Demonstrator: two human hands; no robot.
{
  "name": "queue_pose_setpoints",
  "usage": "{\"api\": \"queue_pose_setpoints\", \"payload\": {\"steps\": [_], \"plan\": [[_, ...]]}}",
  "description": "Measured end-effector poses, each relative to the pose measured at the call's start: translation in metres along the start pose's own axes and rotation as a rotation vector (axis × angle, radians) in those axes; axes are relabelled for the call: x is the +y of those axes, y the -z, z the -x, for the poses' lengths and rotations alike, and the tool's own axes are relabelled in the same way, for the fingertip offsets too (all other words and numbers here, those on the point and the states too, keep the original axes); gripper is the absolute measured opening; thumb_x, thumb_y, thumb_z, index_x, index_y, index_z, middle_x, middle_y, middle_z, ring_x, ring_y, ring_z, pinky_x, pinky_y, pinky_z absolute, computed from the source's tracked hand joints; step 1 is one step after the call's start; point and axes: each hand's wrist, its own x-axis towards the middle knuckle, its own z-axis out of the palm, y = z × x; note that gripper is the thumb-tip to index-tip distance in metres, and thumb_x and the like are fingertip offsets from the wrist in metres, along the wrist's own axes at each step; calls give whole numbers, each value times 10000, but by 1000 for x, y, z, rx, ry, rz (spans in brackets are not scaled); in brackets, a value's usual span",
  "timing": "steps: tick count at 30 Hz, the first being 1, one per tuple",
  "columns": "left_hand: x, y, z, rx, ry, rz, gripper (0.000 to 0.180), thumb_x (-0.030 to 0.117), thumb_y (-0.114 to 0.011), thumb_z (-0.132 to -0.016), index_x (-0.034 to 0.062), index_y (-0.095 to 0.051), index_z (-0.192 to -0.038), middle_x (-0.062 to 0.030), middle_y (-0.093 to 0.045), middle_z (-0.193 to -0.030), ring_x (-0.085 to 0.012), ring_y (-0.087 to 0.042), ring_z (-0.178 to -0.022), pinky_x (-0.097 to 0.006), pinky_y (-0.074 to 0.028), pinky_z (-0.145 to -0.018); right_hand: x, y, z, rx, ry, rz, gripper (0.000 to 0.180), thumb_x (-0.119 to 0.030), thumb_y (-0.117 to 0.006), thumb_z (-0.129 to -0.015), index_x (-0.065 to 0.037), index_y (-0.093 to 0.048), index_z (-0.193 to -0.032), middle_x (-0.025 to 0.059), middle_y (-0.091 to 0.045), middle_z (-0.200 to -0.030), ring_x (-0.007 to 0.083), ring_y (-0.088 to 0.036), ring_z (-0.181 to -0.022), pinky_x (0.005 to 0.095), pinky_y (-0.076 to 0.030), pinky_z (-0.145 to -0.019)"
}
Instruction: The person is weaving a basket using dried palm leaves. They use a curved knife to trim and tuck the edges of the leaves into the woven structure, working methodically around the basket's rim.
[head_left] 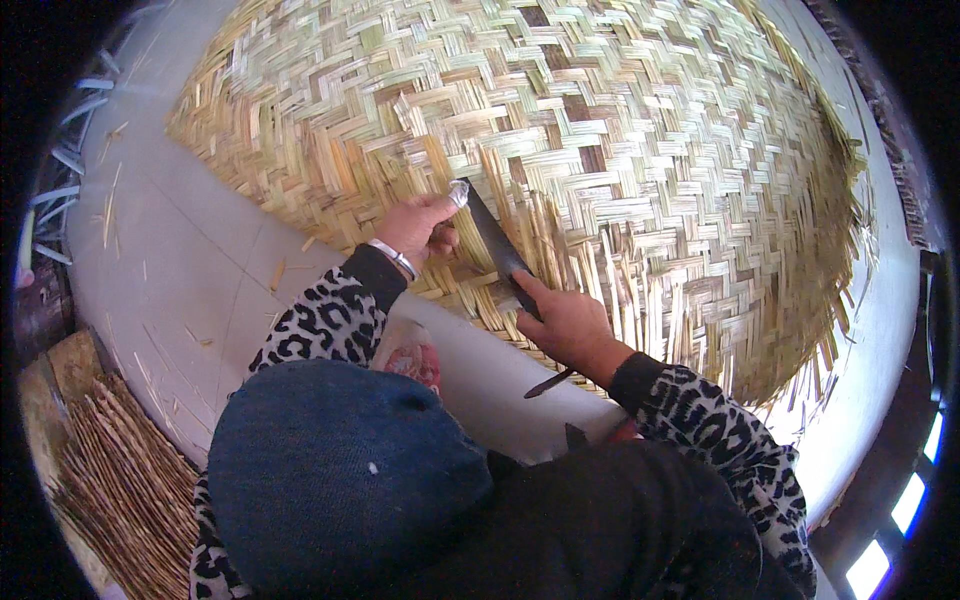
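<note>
We see the woven mat point(640, 130) spread over the far and right parts of the pale floor point(200, 260), loose strip ends fraying along its near edge. There our right hand point(572, 328) has its grip closed round the dark blade point(492, 232), which slants across the weave. Our left hand point(415, 228) sets its silver-wrapped thumb just beside the tip; we cannot tell what its grip pinches. Brown sticks point(125, 480) lie bundled by the floor's near-left corner.
</note>
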Motion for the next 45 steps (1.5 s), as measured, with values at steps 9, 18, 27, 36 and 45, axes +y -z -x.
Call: {"api": "queue_pose_setpoints", "payload": {"steps": [9,18,27,36,45], "plan": [[4,-15,33,-58,240,140,171,200,-708,-905,105,-578,-846,14,-528,-689,-105,-521,-516,-272,-416,-453,2,-5,-21,89,51,7,598,-335,-606,-864,-196,-464,-1428,187,-675,-742,387,-670,-693,513,-530,-658],[3,-19,29,-110,429,156,155,236,-697,-920,112,-611,-887,40,-492,-654,-86,-482,-520,-251,-381,-460,-2,12,-23,45,7,45,612,-337,-610,-841,-255,-465,-1430,176,-691,-763,384,-683,-718,509,-543,-675],[-1,-27,28,29,317,147,145,235,-645,-948,107,-598,-899,30,-481,-666,-100,-469,-518,-273,-381,-468,-5,20,-22,-2,-12,86,608,-314,-606,-833,-215,-479,-1419,177,-698,-805,379,-688,-745,501,-546,-669],[-1,-33,45,-23,239,173,138,172,-650,-926,94,-571,-844,18,-507,-692,-94,-510,-522,-252,-405,-444,5,24,-26,39,35,102,621,-298,-614,-817,-234,-482,-1421,192,-679,-762,390,-670,-693,508,-528,-635],[-4,-30,12,92,257,134,176,213,-678,-923,95,-568,-852,6,-519,-687,-129,-523,-523,-297,-413,-454,-1,30,-26,-8,7,142,626,-293,-611,-818,-249,-472,-1427,188,-681,-771,386,-671,-700,504,-528,-639]]}}
